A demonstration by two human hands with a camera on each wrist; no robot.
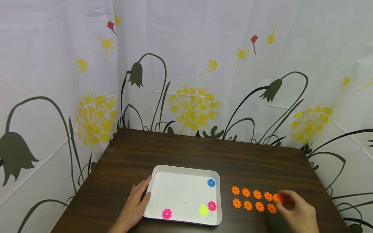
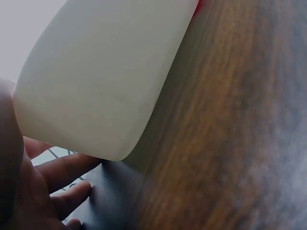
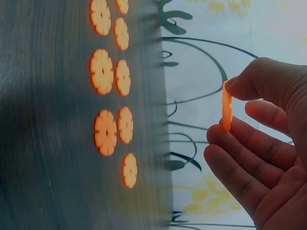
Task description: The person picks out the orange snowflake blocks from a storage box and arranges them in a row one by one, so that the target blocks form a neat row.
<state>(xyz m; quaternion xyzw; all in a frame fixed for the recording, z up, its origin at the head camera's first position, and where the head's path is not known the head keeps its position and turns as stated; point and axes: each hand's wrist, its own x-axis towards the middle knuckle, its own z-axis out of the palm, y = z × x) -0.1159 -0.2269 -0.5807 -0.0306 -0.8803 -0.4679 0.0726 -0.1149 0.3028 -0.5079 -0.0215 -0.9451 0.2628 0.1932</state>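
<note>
A shallow white tray (image 1: 166,191) lies on the brown table, and my left hand (image 1: 132,200) holds its left edge. The thumb lies over the rim, while the fingers lie along the outer wall, as the left wrist view also shows. My right hand (image 1: 300,210) pinches an orange flower-shaped disc (image 3: 227,106) between thumb and fingertips, its edge turned to the right wrist camera. It is held above the right end of two rows of similar orange discs (image 1: 257,194) on the table, right of the tray.
Inside the tray lie a blue disc (image 1: 211,183), a yellow disc (image 1: 203,210), two pink discs (image 1: 166,213) and two clear discs (image 1: 184,199). Dark wood table (image 1: 186,149) surrounds it. A white flower-printed curtain (image 1: 186,42) hangs behind and at the sides.
</note>
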